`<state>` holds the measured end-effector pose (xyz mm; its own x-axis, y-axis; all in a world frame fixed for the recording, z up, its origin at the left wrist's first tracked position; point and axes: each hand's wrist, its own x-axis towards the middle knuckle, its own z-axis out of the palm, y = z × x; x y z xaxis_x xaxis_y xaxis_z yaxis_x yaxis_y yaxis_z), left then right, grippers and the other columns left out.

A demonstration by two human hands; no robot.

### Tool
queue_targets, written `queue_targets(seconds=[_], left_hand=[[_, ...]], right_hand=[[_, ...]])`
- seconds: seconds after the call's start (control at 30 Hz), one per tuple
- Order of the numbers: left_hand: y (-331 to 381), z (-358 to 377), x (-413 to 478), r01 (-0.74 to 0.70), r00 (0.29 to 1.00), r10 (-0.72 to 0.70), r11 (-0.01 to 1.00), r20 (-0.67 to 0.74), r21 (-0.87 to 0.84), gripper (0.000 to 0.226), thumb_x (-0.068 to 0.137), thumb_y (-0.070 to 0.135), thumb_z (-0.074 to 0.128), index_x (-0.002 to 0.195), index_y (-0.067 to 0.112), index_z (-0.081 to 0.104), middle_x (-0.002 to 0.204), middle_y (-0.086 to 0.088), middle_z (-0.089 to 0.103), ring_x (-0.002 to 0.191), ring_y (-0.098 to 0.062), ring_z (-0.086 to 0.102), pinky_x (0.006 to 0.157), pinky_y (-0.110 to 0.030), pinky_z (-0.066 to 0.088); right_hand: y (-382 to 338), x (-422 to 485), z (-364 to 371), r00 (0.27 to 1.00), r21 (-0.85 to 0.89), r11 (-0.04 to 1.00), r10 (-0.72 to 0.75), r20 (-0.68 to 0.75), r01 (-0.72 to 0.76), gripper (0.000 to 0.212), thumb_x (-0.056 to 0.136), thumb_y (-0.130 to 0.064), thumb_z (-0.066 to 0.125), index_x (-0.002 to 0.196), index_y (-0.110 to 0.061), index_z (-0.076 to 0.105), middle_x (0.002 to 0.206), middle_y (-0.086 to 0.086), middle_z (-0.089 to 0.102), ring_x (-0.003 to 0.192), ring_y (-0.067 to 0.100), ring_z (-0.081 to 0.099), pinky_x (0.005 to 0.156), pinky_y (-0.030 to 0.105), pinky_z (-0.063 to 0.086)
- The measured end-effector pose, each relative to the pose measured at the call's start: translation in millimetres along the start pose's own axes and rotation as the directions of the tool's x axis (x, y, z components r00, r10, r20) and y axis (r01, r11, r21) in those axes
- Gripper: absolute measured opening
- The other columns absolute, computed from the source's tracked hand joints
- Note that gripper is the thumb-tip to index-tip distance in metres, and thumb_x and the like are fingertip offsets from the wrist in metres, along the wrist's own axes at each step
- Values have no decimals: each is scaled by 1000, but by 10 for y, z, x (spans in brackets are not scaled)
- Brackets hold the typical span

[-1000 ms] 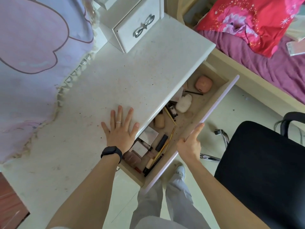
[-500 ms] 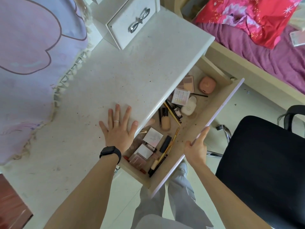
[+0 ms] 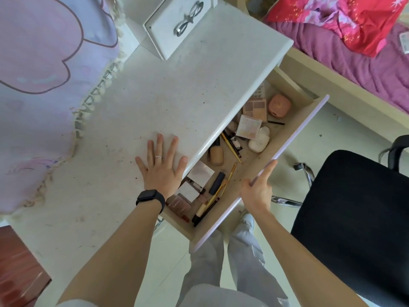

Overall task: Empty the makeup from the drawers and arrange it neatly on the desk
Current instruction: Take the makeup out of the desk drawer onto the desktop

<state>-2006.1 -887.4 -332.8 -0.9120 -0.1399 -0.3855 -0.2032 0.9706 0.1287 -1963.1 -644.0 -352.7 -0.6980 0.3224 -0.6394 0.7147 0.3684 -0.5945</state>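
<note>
Left hand (image 3: pixel 161 171) flat, fingers spread on desk (image 3: pixel 168 94); right hand (image 3: pixel 257 191) grips lilac front of open drawer (image 3: pixel 294 138), makeup (image 3: pixel 250 127) inside.

**Matt Top, Bare Wood**

The desk (image 3: pixel 177 96) looked matt, speckled, stone-like. The drawer (image 3: pixel 287 131) was bare wood inside, its front smooth lilac. At twelve o'clock a metal handle (image 3: pixel 188 18) shone; at ten lay fringed cloth (image 3: pixel 44 85); at four, a matt chair (image 3: pixel 354 207).

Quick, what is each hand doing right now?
Left hand: open, flat on the desk, holding nothing.
Right hand: closed on the drawer front, thumb along its top edge.
</note>
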Motion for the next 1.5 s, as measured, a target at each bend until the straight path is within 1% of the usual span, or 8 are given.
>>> queue_targets(seconds=[0.5, 0.63, 0.77, 0.87, 0.97, 1.13, 1.37, 1.5], left_hand=[[-8, -3, -10, -19, 1000, 19, 1000, -2, 10, 64, 95, 69, 7, 153, 51, -14, 164, 7, -23, 151, -22, -22, 117, -63, -10], [34, -70, -51, -28, 1000, 28, 998, 10, -51, 60, 103, 58, 23, 157, 45, 0, 167, 2, -11, 153, -25, -13, 118, -62, -2], [117, -71, -346, -89, 986, 70, 988, -152, -122, 51, 99, 32, 51, 148, 24, 40, 157, -9, 37, 146, -33, 31, 113, -51, 34], [158, 110, -764, -163, 963, 125, 976, -240, -146, 38, 86, 17, 69, 123, 17, 61, 123, -8, 65, 114, -32, 60, 85, -42, 56], [198, 465, -1057, -209, 968, 178, 962, -176, -177, 33, 83, 14, 71, 116, 20, 64, 110, -5, 67, 102, -28, 65, 74, -37, 58], [304, 868, -851, 49, 995, -53, 998, 86, 47, 59, 94, 34, 61, 147, 33, 35, 156, -9, 33, 136, -37, 39, 108, -47, 40], [186, 1051, -649, 139, 989, -142, 989, 41, 59, 69, 50, 45, 91, 106, 31, 54, 102, -5, 64, 85, -33, 62, 69, -42, 53], [138, 1046, -646, 103, 994, -100, 991, -50, 80, 59, 46, 40, 90, 96, 29, 61, 101, -1, 65, 80, -32, 63, 65, -40, 54]], right_hand=[[131, 26, -13, 1000, -32, 1000, 1, 23, 0, 101, 94, -18, 47, 147, -40, -37, 75, 8, 62, 66, 27, 65, 62, 41, 58], [43, -55, -143, 999, -165, 986, -25, 47, 33, 104, 95, -38, 58, 155, -28, -26, 115, -1, 59, 91, 22, 62, 71, 39, 54], [17, -119, -290, 977, -574, 794, -203, 60, 200, 88, 96, -54, 51, 160, -16, 3, 166, 6, 2, 148, 34, 13, 116, 47, 28], [-50, -191, -317, 878, -668, 602, -447, 172, 438, 57, 97, -36, 50, 149, -22, 32, 162, 6, 17, 150, 29, 6, 116, 45, 29], [-133, -143, -186, 776, -616, 488, -498, 386, 619, 47, 98, -29, 49, 144, -17, 45, 154, 0, 38, 149, 22, 17, 119, 40, 28], [-315, 142, 287, 715, -507, 519, -362, 599, 688, 46, 102, -25, 44, 148, -21, 40, 149, 2, 46, 135, 25, 42, 109, 35, 37], [-329, 330, 993, 706, -637, 304, -324, 629, 708, 63, 96, -30, 54, 150, -31, 23, 157, 11, 19, 140, 39, 25, 94, 49, 50], [-368, 228, 1200, 737, -710, 218, -305, 602, 670, 58, 91, -31, 57, 143, -24, 33, 144, 17, 24, 128, 41, 28, 88, 46, 51]])
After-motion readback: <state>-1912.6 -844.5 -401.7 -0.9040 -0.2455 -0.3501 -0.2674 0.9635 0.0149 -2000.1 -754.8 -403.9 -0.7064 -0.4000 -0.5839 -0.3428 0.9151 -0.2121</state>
